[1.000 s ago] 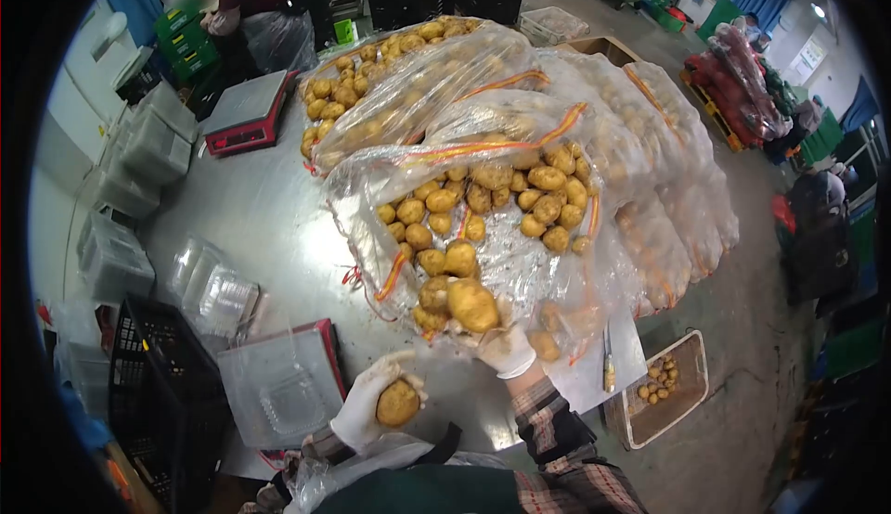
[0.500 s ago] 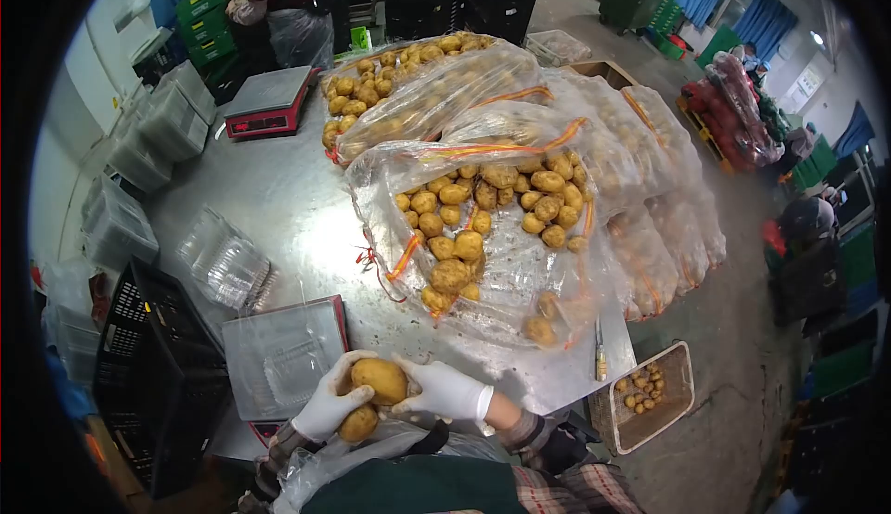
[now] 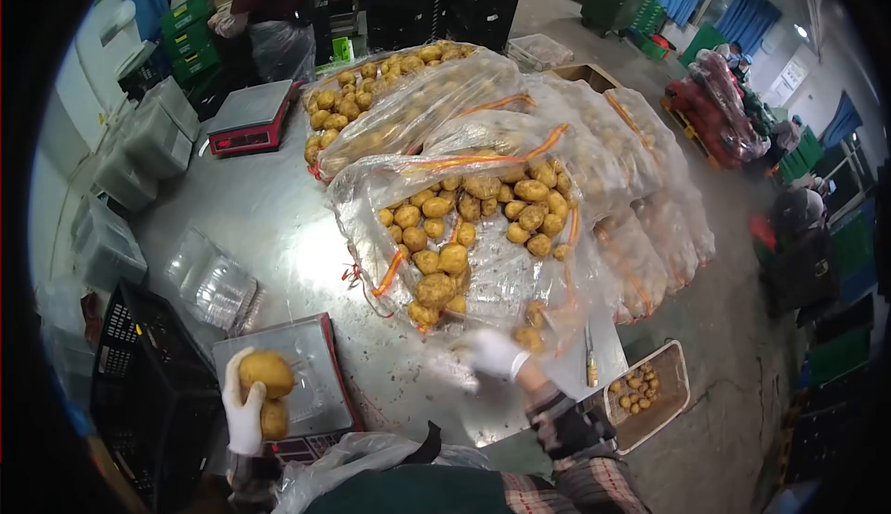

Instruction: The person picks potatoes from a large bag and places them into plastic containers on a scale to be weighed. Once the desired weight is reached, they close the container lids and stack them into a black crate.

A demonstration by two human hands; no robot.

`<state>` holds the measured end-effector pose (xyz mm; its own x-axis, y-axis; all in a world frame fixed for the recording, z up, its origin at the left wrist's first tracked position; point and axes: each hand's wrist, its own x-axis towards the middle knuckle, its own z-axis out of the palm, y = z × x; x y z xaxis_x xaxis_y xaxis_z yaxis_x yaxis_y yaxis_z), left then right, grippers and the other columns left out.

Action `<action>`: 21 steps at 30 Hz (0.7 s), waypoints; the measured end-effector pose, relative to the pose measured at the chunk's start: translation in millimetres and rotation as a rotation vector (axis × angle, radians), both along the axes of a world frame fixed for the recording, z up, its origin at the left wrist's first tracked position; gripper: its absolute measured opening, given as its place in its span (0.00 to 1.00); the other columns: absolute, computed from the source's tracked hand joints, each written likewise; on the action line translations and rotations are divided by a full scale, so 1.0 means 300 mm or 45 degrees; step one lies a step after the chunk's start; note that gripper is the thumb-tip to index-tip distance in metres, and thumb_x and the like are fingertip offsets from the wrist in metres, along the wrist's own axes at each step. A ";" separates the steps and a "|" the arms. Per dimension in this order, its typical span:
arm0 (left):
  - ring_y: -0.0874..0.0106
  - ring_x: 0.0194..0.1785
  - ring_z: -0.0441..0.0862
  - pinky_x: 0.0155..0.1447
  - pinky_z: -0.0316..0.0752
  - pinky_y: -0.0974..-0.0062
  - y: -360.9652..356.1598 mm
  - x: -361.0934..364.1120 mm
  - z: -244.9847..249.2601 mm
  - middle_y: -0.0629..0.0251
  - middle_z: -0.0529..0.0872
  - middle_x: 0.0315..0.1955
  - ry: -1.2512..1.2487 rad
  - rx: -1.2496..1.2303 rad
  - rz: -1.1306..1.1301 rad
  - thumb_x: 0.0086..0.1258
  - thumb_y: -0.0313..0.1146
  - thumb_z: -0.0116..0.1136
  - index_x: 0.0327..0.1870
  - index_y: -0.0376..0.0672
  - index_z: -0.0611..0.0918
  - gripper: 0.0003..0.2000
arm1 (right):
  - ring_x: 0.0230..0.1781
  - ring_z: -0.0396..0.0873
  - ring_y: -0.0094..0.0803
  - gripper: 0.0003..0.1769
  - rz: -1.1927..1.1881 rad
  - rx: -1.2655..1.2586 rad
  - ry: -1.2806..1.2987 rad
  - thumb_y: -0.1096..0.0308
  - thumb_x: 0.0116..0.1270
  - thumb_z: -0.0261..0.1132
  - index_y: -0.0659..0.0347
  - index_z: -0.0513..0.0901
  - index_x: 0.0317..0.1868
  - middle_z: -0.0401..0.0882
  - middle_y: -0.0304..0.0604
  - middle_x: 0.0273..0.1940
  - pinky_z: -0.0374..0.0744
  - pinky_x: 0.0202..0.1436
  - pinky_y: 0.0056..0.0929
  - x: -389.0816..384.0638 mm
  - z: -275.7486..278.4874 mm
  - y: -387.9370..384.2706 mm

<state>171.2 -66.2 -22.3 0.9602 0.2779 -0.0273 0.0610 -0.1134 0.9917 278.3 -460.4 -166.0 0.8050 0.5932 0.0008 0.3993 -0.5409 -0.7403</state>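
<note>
My left hand (image 3: 243,424), in a white glove, is closed around two potatoes, a larger potato (image 3: 268,374) above a smaller potato (image 3: 274,418). It hovers over the near scale (image 3: 320,352), where a clear plastic tray is partly hidden behind the potatoes. My right hand (image 3: 497,356), also gloved, is smeared by motion near the front edge of the opened plastic bag (image 3: 506,282); its fingers cannot be made out. Inside that bag lie several loose potatoes (image 3: 434,288), some with soil on them.
Stacked clear trays (image 3: 212,277) lie left of the bag, beside a black crate (image 3: 153,375). A second scale (image 3: 249,117) stands farther back. Full potato bags (image 3: 594,134) fill the table's right. A knife (image 3: 591,356) lies near the edge, above a bin (image 3: 682,393) of small potatoes.
My left hand has moved left over the scale, carrying both potatoes. My right hand has let go of the upper potato and swung up and right toward the bag.
</note>
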 end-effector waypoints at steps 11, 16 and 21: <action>0.50 0.69 0.64 0.71 0.60 0.57 0.145 -0.124 -0.326 0.49 0.67 0.66 0.074 1.279 -0.042 0.51 0.21 0.61 0.62 0.40 0.73 0.31 | 0.50 0.82 0.48 0.24 -1.649 0.098 -0.175 0.68 0.53 0.71 0.66 0.82 0.52 0.82 0.59 0.50 0.78 0.55 0.36 0.753 -0.438 -0.676; 0.50 0.63 0.71 0.68 0.66 0.62 0.086 -0.091 -0.275 0.47 0.73 0.62 0.042 1.302 0.171 0.64 0.30 0.63 0.62 0.38 0.75 0.24 | 0.49 0.83 0.45 0.30 -1.546 0.325 0.053 0.68 0.53 0.73 0.65 0.77 0.58 0.83 0.51 0.50 0.79 0.55 0.36 0.778 -0.396 -0.647; 0.52 0.64 0.71 0.69 0.65 0.60 0.104 -0.097 -0.306 0.48 0.74 0.61 0.061 1.236 0.224 0.66 0.30 0.61 0.61 0.37 0.76 0.22 | 0.47 0.81 0.39 0.23 -1.203 1.794 0.608 0.59 0.65 0.66 0.62 0.76 0.57 0.80 0.47 0.50 0.81 0.52 0.40 0.587 -0.112 -0.562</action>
